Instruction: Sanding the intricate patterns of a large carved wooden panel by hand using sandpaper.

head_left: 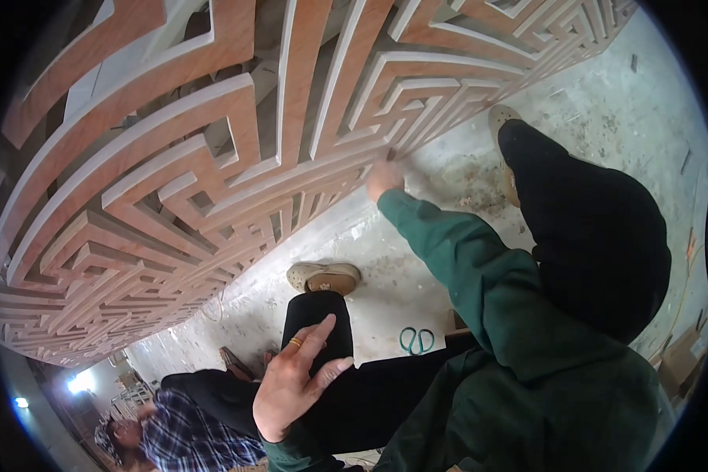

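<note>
Wooden dust or a small dark piece seems pinched at the tips of the right hand (384,178), whose fingers (389,161) press closed against the reddish-brown carved wooden lattice panel with pale-edged maze fretwork (212,157); whether they grip a tool is too small to tell. Just beyond those fingers the panel's lower rail looks cut and smooth, so the touched spot appears to be a late detail, with the rest of the fretwork already shaped. Nearer the body, the left hand (291,385) hangs open and empty, a gold ring on one finger. Below it, teal-handled scissors (417,340) lie on the dusty concrete floor (590,118).
</note>
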`<state>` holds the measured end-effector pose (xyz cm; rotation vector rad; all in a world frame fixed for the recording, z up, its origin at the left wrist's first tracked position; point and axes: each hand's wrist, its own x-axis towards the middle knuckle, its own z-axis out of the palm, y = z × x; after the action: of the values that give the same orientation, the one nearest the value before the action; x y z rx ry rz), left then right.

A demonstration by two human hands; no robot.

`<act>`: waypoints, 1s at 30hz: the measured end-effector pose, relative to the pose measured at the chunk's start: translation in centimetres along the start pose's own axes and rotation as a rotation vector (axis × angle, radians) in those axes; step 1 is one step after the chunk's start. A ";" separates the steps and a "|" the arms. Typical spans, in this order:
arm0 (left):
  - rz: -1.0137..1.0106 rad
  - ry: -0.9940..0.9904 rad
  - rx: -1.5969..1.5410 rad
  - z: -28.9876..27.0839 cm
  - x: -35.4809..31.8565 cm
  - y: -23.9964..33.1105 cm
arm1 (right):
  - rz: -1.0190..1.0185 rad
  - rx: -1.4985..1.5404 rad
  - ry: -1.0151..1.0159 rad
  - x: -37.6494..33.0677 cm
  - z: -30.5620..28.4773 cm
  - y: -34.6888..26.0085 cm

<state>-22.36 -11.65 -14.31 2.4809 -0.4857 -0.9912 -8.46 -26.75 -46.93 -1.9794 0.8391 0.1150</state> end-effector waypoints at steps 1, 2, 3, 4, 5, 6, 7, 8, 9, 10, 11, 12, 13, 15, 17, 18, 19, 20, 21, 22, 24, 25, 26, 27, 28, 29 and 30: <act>0.003 0.001 0.006 -0.3 0.0 0.2 | -0.152 -0.021 0.049 -1.3 0.6 -0.3; 0.010 -0.009 0.021 -0.2 0.0 0.4 | -0.139 -0.046 -0.001 -2.0 0.6 -0.9; 0.006 -0.016 0.031 0.0 -0.6 0.4 | -0.129 -0.074 -0.063 -3.1 0.5 -1.5; 0.030 -0.013 0.001 0.0 -0.8 0.2 | -0.162 -0.082 -0.039 -3.1 0.2 -1.8; 0.037 -0.023 0.000 0.1 -0.9 0.4 | -0.164 -0.088 -0.046 -1.9 -0.4 -0.8; 0.045 -0.004 0.004 0.2 -0.7 0.4 | -0.174 -0.090 -0.055 -0.3 -0.6 0.5; 0.060 0.018 0.010 0.1 -0.2 0.4 | -0.084 -0.076 -0.018 1.1 -0.8 1.4; 0.066 0.021 0.013 0.2 0.0 0.5 | -0.086 -0.074 -0.011 1.3 -0.5 1.5; 0.030 0.020 0.035 0.2 0.2 0.6 | -0.068 -0.043 0.024 1.5 -0.2 1.7; -0.004 0.019 0.056 0.3 0.3 0.7 | -0.049 -0.013 0.060 1.6 0.1 1.9; -0.013 0.025 0.062 0.2 0.0 0.4 | 0.028 0.048 -0.002 0.6 0.4 0.7; -0.020 0.014 0.081 0.0 -0.3 0.2 | 0.003 0.004 -0.001 -1.2 0.3 -0.5; -0.021 -0.006 0.095 0.0 -0.4 0.1 | -0.014 -0.048 0.006 -2.5 0.1 -0.9; 0.002 -0.023 0.084 0.0 -0.8 0.3 | -0.173 -0.085 0.048 -2.8 -0.5 -0.2; 0.056 -0.006 0.009 0.1 -0.5 0.7 | -0.169 -0.144 -0.026 0.4 -1.1 1.6; 0.044 0.019 0.040 0.3 -0.3 0.3 | -0.173 -0.143 -0.022 0.7 -1.1 1.5; 0.048 0.024 0.042 0.4 -0.1 0.1 | -0.114 -0.115 -0.003 1.0 -1.1 1.5; 0.018 0.026 0.066 0.5 -0.2 -0.2 | -0.056 -0.086 0.009 0.9 -0.9 1.5; -0.011 0.029 0.097 0.3 -0.2 -0.5 | -0.040 -0.050 0.008 0.4 -0.8 0.9; -0.012 0.036 0.102 0.1 -0.3 -0.5 | -0.055 -0.073 -0.005 -0.7 -0.7 0.5; -0.026 -0.008 0.123 0.3 -0.9 -0.1 | -0.106 -0.087 -0.004 -2.0 -0.8 0.9; -0.042 -0.022 0.064 0.1 -0.8 0.2 | -0.122 -0.082 0.006 -1.5 -1.0 0.8; -0.024 -0.007 0.084 -0.1 -1.0 0.3 | -0.140 -0.074 0.007 -1.2 -1.5 0.2; 0.010 -0.001 0.098 -0.2 -0.7 0.4 | -0.106 -0.059 -0.040 0.6 -2.3 0.6; -0.020 -0.005 0.070 0.1 -0.7 0.5 | -0.101 -0.068 -0.039 0.4 -2.4 1.4; -0.018 0.006 0.072 0.1 -0.6 0.5 | -0.084 -0.074 -0.017 0.6 -2.1 1.4; -0.028 0.005 0.084 0.1 -0.7 0.5 | -0.067 -0.079 0.005 0.8 -1.9 1.3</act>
<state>-22.94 -11.81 -13.72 2.5710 -0.5024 -0.9939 -9.12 -29.02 -47.18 -2.0808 0.7812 0.1053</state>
